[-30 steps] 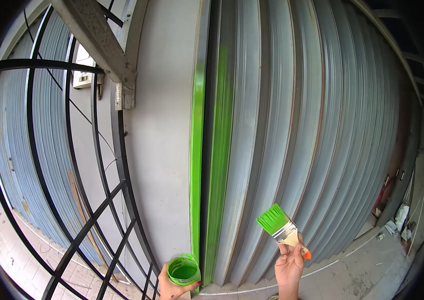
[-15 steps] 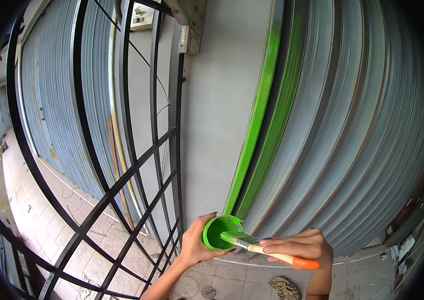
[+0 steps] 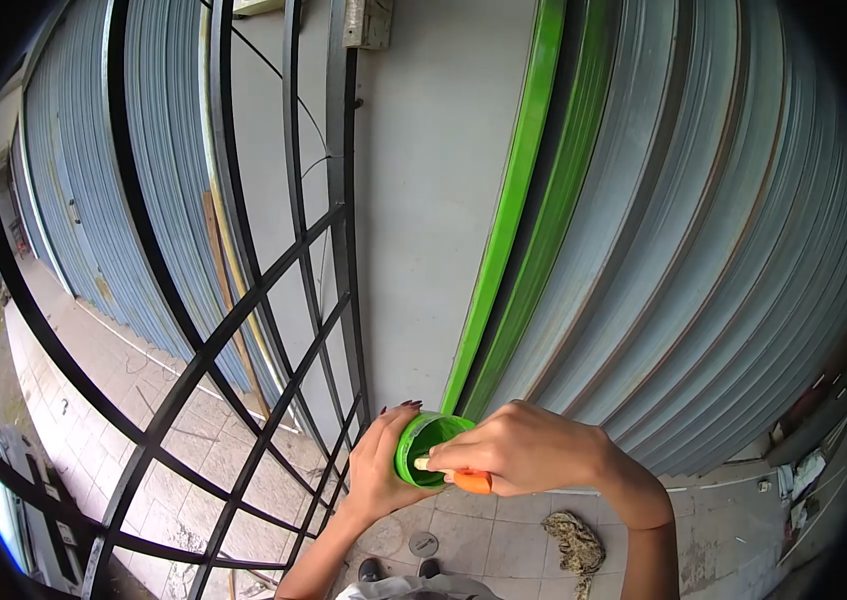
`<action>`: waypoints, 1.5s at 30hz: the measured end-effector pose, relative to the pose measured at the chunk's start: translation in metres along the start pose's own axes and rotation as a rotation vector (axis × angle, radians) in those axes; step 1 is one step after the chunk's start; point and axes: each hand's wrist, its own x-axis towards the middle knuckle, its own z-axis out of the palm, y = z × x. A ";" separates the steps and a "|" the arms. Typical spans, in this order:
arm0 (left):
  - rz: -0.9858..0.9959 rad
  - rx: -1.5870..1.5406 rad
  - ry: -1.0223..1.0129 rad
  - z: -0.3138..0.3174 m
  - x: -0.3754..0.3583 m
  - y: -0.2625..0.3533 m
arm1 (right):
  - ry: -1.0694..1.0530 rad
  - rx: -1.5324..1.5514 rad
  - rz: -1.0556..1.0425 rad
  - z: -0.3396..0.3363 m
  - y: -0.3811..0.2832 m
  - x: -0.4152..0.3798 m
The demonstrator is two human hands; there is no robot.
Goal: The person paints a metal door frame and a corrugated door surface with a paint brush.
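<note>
My left hand (image 3: 377, 462) is wrapped around a paint can (image 3: 406, 452) with green paint inside and on its rim. Over the can's mouth, my right hand (image 3: 504, 448) grips a paintbrush (image 3: 472, 482) by its wooden, orange-ended handle. The brush head is down inside the can, hidden by the hand and the rim. Beyond my hands rises a grey folding metal shutter (image 3: 634, 230). Its edge strip (image 3: 506, 250) and the neighbouring slat (image 3: 562, 225) are coated in green paint.
A black metal grille (image 3: 199, 360) stands close on my left. Beside the shutter is a pale wall (image 3: 434, 200). On the tiled floor (image 3: 464, 535) lie a crumpled rag (image 3: 576, 545) and a round drain cover (image 3: 424, 544). My shoes (image 3: 370, 569) show at the bottom.
The brush has turned steeper, its head going from the can's mouth down inside. My right hand has moved left over the can. The view has tilted down, showing my shoes.
</note>
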 end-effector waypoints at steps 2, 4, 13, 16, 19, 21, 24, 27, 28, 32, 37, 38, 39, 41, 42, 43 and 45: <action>0.004 -0.007 0.008 0.001 -0.004 0.000 | -0.015 0.033 0.019 0.004 0.003 0.001; 0.013 -0.003 0.020 0.003 -0.006 -0.001 | 0.022 0.064 0.005 0.010 0.007 0.001; -0.011 -0.008 -0.021 0.007 -0.008 0.004 | -0.014 0.022 0.036 0.023 0.013 -0.007; -0.002 -0.004 -0.015 0.009 -0.008 0.005 | -0.002 0.009 0.033 0.026 0.018 -0.012; -0.033 0.004 -0.025 0.009 -0.008 0.007 | 0.064 0.029 -0.004 0.021 0.013 -0.017; -0.070 0.008 -0.039 0.009 -0.009 0.009 | 0.105 0.062 -0.018 0.010 0.007 -0.021; -0.109 0.026 -0.054 0.010 -0.012 0.010 | 0.158 0.116 -0.019 0.002 0.005 -0.028; -0.157 0.043 -0.047 0.014 -0.019 0.008 | 0.215 0.226 0.069 -0.001 0.007 -0.038; -0.187 0.032 -0.038 0.016 -0.022 0.008 | 0.250 0.269 0.113 0.000 0.008 -0.041; -0.308 0.020 -0.001 0.022 -0.026 0.016 | 0.467 0.628 0.380 0.025 0.019 -0.056; -0.278 0.092 0.010 0.035 -0.027 0.019 | 0.723 1.143 0.562 0.069 0.031 -0.074; -0.289 0.110 0.010 0.038 -0.029 0.021 | 0.768 1.233 0.606 0.076 0.030 -0.079; -0.279 0.145 0.001 0.040 -0.029 0.024 | 0.827 1.314 0.625 0.085 0.031 -0.084; -0.309 0.173 -0.004 0.049 -0.030 0.030 | 0.913 1.391 0.672 0.100 0.032 -0.094; -0.327 0.187 -0.007 0.053 -0.032 0.033 | 0.955 1.431 0.698 0.106 0.031 -0.099; -0.320 0.191 0.004 0.057 -0.034 0.035 | 1.001 1.478 0.742 0.112 0.031 -0.105; -0.336 0.169 0.005 0.066 -0.040 0.036 | 1.045 1.585 0.787 0.121 0.038 -0.117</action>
